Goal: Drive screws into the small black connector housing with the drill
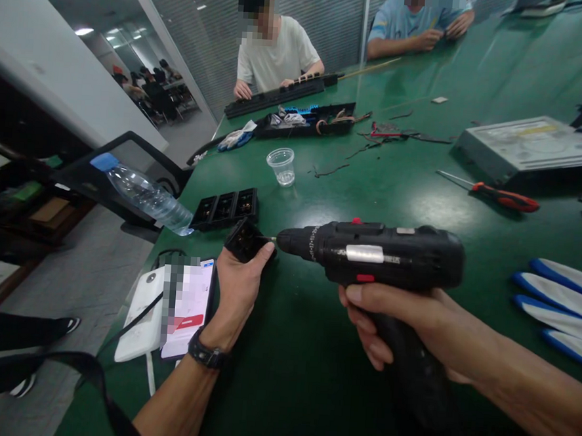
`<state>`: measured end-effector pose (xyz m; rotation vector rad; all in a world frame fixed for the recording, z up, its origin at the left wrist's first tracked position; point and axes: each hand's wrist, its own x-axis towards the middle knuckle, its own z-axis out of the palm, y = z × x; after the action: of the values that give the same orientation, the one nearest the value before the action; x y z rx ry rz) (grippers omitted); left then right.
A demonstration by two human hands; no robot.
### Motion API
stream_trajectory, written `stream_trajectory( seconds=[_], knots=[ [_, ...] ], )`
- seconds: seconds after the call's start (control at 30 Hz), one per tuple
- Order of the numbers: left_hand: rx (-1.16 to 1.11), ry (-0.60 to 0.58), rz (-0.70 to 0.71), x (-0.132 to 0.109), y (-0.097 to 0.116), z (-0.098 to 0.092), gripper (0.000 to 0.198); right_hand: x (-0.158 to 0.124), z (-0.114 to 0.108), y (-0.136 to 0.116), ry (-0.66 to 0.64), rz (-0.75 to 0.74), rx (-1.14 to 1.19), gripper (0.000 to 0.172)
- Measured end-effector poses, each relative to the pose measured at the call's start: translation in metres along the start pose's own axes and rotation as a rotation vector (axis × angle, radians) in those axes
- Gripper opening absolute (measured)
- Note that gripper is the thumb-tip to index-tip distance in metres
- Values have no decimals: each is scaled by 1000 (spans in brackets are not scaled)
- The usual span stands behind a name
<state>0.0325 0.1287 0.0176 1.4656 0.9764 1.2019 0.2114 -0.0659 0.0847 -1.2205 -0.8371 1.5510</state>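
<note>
My right hand [388, 322] is wrapped round the grip of a black cordless drill [377, 253], held level with its bit pointing left. The bit tip meets a small black plastic socket part [245, 240] that my left hand [237, 287] pinches and steadies on the green table [311, 377]. A black watch sits on my left wrist. Just behind the part lies a black strip of three socket modules [226, 209].
A phone [189, 307] on a white power bank [142, 314] lies left of my hand, a water bottle [144, 194] at the table's edge. A plastic cup [281, 165], a red-handled screwdriver [499, 195], a disc drive [532, 146] and gloves [561, 307] lie around. Two people work on long black strips at the far side.
</note>
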Motion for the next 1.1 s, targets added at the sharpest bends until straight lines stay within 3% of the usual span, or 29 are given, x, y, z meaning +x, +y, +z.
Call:
stream_trajectory(
  seconds=[0.23, 0.7, 0.9, 1.1],
  knots=[
    [-10, 23, -4, 3, -4, -1, 45, -2, 3, -5, 33, -82, -342, 32],
    [-119, -46, -77, 9, -3, -4, 47, -7, 3, -5, 112, -46, -418, 39],
    [-208, -25, -180, 7, 5, -1, 47, -11, 3, -5, 136, -61, -446, 41],
    [-265, 37, -185, 10, 8, -1, 49, -11, 2, -1, 128, -110, -508, 46]
  ],
)
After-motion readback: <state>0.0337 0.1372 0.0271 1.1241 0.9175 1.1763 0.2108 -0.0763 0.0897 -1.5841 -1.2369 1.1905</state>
